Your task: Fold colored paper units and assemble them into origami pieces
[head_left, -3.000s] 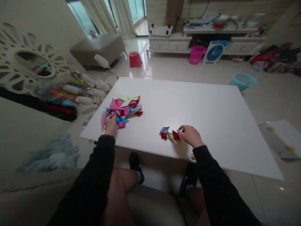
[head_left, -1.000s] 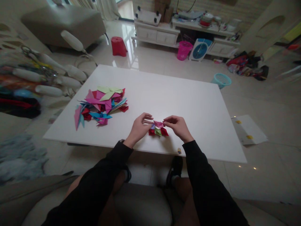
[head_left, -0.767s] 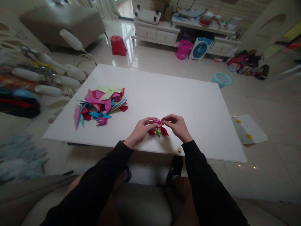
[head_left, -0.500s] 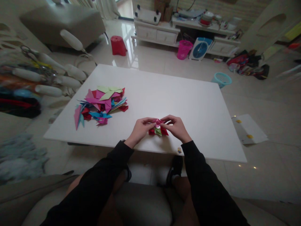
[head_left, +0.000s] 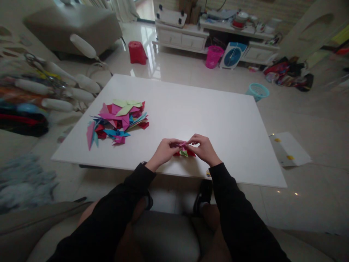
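Between my two hands is a small folded pink paper piece (head_left: 183, 144), close to the table's front edge. My left hand (head_left: 167, 150) pinches its left side with thumb and fingers. On the other side, my right hand (head_left: 201, 147) is closed on it in a similar pinch. Just below the pink piece, a red and green folded paper piece (head_left: 183, 153) shows, partly covered by my fingers; whether the two are joined I cannot tell. To the left lies a heap of folded colored papers (head_left: 120, 116) in pink, red, blue and pale green.
The white table (head_left: 207, 112) spans the view, with a small cartoon sticker (head_left: 208, 173) at its front edge. White lamp arms (head_left: 81, 92) stand by the left end. A blue basket (head_left: 257, 91) and a white sheet (head_left: 290, 149) are on the floor at right.
The pink paper has tilted and now looks flatter between my fingers. My hands have shifted only slightly, and less of the red paper below shows.
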`<action>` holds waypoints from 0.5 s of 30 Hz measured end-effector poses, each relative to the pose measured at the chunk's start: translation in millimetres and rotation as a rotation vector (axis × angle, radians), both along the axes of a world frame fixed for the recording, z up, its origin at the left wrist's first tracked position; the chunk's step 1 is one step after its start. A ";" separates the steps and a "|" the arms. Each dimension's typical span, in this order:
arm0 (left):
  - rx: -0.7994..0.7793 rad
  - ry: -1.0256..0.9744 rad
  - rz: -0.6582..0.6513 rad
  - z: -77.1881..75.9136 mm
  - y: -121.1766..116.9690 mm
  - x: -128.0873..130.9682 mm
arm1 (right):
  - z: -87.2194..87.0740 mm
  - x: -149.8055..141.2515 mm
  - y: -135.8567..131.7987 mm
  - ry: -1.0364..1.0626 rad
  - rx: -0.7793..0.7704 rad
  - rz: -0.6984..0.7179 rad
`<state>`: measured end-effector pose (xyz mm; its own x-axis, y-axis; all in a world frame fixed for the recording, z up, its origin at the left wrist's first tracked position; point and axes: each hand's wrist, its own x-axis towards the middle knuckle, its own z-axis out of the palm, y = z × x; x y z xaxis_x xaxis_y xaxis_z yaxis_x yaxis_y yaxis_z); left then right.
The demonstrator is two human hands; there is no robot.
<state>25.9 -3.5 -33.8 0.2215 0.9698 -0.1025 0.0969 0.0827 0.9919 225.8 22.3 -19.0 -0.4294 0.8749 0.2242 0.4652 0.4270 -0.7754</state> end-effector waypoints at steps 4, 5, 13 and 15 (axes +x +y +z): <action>-0.011 0.026 0.090 -3.8 3.7 -2.9 | -7.3 5.5 5.1 -0.055 0.024 -0.188; -0.012 0.041 0.126 -4.8 5.2 -4.6 | -10.4 7.7 7.0 -0.086 0.020 -0.264; 0.040 0.191 0.194 5.5 8.3 -15.2 | -37.8 10.2 16.7 -0.502 -0.086 -0.515; 0.048 0.224 0.184 10.1 7.1 -16.0 | -41.4 4.1 17.6 -0.547 -0.095 -0.530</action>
<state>9.8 3.7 -23.7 0.0188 0.9965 -0.0820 0.3014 0.0725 0.9507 229.8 39.9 -60.4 0.0245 0.9996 0.0136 0.9172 -0.0171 -0.3981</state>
